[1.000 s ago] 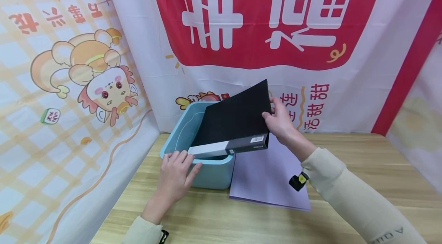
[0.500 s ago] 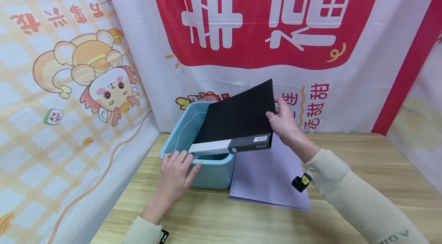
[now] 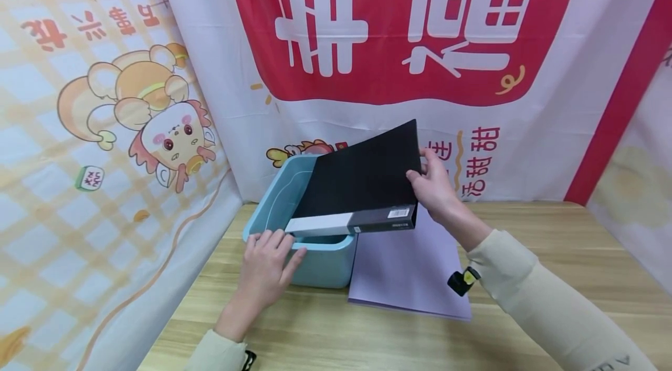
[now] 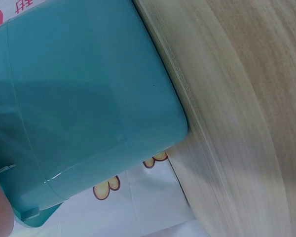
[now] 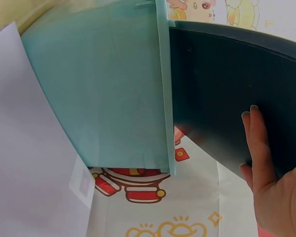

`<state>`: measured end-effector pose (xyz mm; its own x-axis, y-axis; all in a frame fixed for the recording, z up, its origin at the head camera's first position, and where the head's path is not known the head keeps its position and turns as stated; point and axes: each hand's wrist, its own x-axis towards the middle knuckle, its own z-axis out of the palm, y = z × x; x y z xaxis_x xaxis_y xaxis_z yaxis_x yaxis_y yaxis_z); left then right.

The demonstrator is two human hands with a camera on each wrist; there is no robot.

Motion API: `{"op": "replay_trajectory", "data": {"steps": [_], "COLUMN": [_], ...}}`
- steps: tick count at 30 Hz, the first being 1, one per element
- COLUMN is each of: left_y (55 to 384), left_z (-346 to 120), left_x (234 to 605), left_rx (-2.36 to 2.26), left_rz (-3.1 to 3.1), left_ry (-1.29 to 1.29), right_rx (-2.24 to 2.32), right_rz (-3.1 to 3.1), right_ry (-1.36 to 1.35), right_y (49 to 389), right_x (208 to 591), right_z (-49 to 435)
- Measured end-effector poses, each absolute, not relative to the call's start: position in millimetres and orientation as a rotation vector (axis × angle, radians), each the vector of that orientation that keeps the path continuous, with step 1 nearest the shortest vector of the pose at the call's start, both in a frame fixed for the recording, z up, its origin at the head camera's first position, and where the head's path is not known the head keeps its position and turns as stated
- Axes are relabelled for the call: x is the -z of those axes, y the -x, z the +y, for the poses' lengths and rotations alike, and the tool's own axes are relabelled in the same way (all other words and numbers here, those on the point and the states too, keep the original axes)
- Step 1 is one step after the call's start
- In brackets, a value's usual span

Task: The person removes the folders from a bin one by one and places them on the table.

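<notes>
A black file folder (image 3: 362, 175) with a grey-and-white labelled spine slants out of the blue plastic bin (image 3: 322, 266), its left end inside and its right end raised. My right hand (image 3: 433, 184) grips the folder's right edge, thumb on the upper face. In the right wrist view the fingers of that hand (image 5: 271, 173) lie along the folder's underside (image 5: 227, 94). With its fingers over the front rim and the thumb outside, my left hand (image 3: 268, 266) holds the bin. The left wrist view shows mostly the bin's outer wall (image 4: 84, 98).
A lilac folder or sheet stack (image 3: 409, 272) lies on the wooden table (image 3: 546, 277) right of the bin, close against it. Behind the table hangs a printed cloth (image 3: 399, 114); another patterned cloth (image 3: 105, 207) borders the left side.
The right hand has shifted slightly to the right, drawing the black file folder a little further the same way. My left hand and the bin have stayed put.
</notes>
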<state>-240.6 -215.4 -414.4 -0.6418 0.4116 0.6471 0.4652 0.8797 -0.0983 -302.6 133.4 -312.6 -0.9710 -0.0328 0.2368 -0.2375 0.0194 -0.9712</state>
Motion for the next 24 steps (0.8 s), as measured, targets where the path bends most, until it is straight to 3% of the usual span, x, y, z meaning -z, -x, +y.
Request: {"op": "replay_trajectory", "data": {"steps": [24], "left_y": [240], "left_z": [-216], "left_x": [415], "left_rx": [0.091], "left_rz": [-2.343], "left_ry": [0.624], "right_rx": [-2.081], "right_rz": [-2.089], "right_ry": [-0.295], "right_y": [294], "right_x": [320], "right_z": [152]}}
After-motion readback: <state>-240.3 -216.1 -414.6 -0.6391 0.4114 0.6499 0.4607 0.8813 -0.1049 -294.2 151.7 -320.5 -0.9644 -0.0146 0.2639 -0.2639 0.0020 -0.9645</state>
